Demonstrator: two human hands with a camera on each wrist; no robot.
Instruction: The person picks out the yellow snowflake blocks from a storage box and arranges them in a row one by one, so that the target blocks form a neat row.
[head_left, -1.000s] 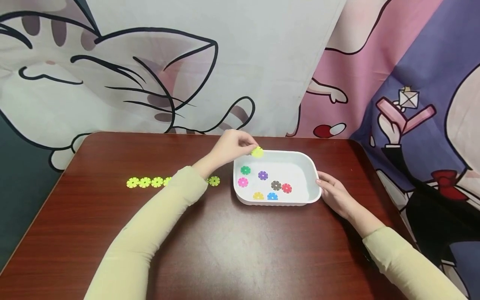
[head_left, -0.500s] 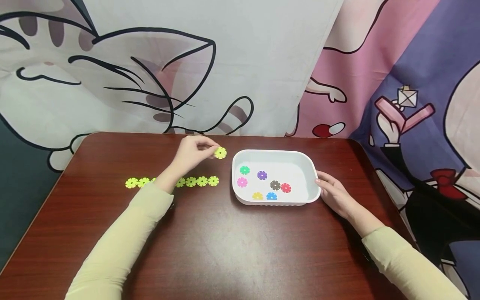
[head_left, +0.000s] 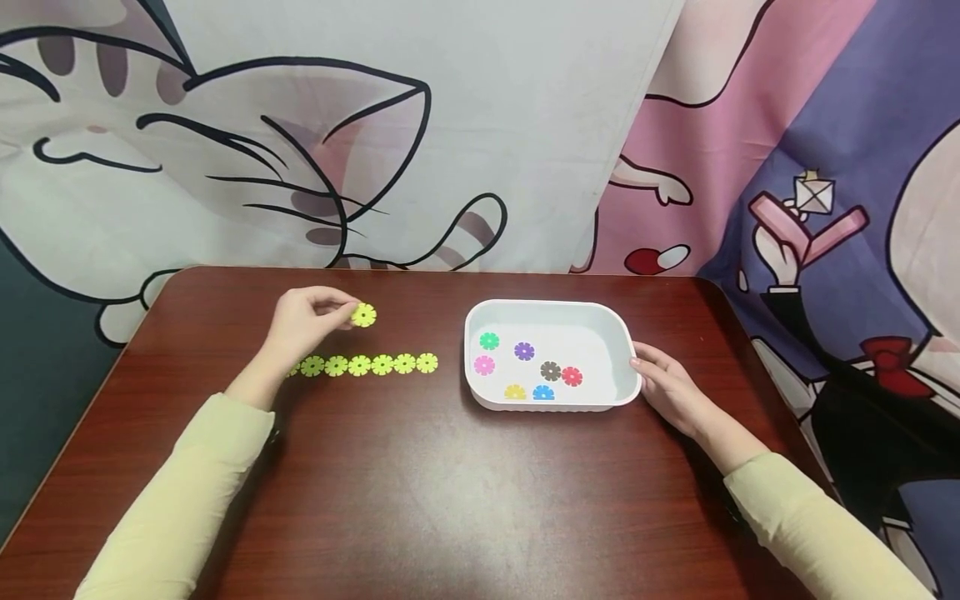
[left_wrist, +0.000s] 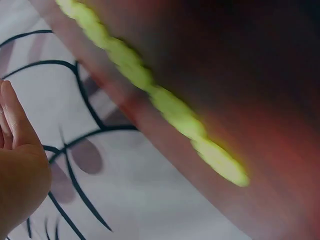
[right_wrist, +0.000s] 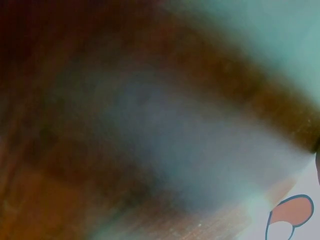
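Note:
Between thumb and fingertips, my left hand (head_left: 309, 321) pinches a yellow-green flower-shaped disc (head_left: 363, 315), raised above the back left of the table. Just in front of that hand lies a straight row of matching yellow-green discs (head_left: 382, 364); the wrist hides its left end. The row (left_wrist: 172, 112) runs blurred and slanting through the left wrist view, where part of the left hand (left_wrist: 22, 155) shows at the edge. My right hand (head_left: 671, 392) holds the right end of a white tray (head_left: 551, 407), thumb at its rim. The right wrist view is mostly blur.
Inside the tray lie several flower discs, among them a green disc (head_left: 489, 341), a purple disc (head_left: 524, 351) and a red disc (head_left: 572, 377). Beneath is a dark red-brown wooden table (head_left: 465, 500). A cartoon-printed cloth (head_left: 555, 150) hangs along its far edge.
My left hand has moved left from over the tray's back left corner to behind the row, carrying the yellow-green disc. More of the row's right part shows. The right hand and tray stay put.

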